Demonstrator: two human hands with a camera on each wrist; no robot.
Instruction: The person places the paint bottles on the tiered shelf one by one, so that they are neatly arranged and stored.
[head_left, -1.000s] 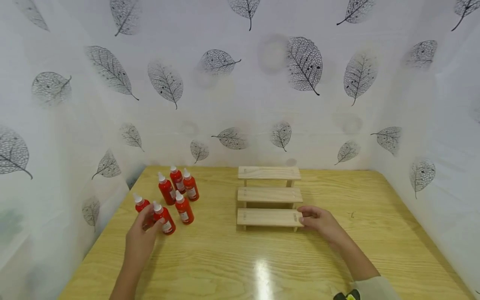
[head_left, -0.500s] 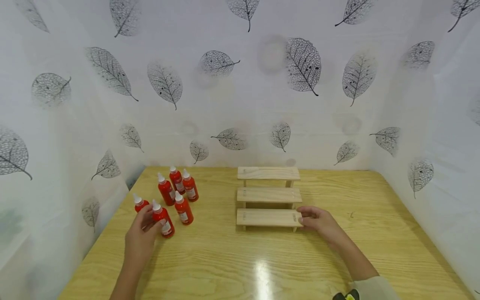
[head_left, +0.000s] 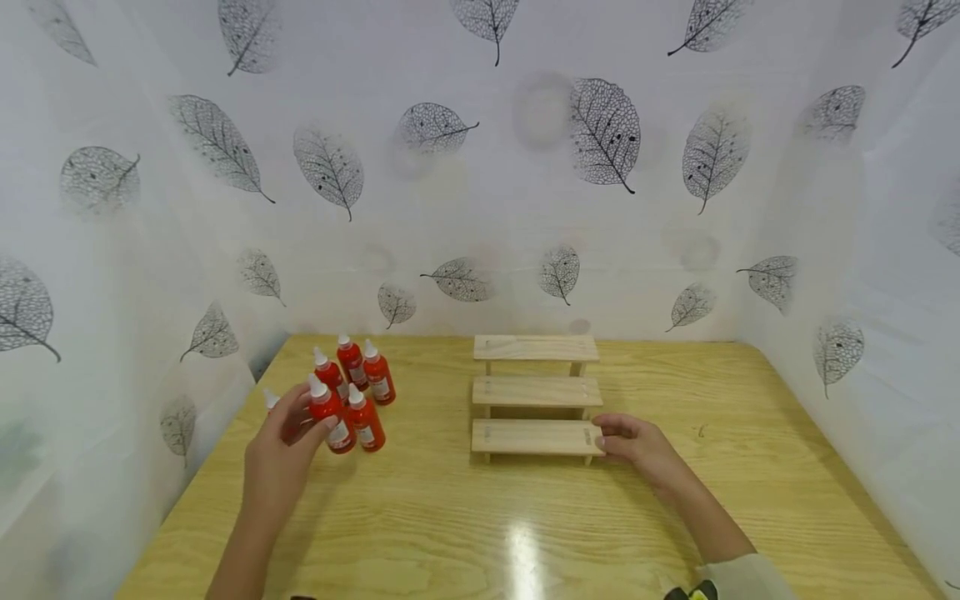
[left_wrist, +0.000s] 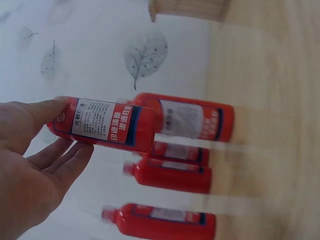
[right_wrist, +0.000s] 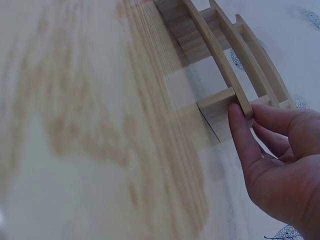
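My left hand (head_left: 277, 467) grips a red stamp-ink bottle (head_left: 328, 423) with a white pointed cap, thumb on one side and fingers on the other. In the left wrist view the label of this ink bottle (left_wrist: 102, 122) faces the camera, and its base is clear of the table. Several matching red bottles (head_left: 379, 382) stand upright around it, one partly hidden behind the left hand. On the right, my right hand (head_left: 641, 450) pinches the right end of the lowest step (head_left: 536, 435) of a three-step wooden display stand. The right wrist view shows thumb and fingertips on that plank (right_wrist: 218, 55).
The stand's middle step (head_left: 536, 389) and top step (head_left: 536, 347) rise toward the back. A wood-grain table (head_left: 420, 525) lies under everything. White leaf-printed curtain (head_left: 465, 200) encloses the back and both sides.
My left hand has lifted the ink bottle off the table and moved it slightly up, toward the neighbouring bottles. The right hand stays on the stand.
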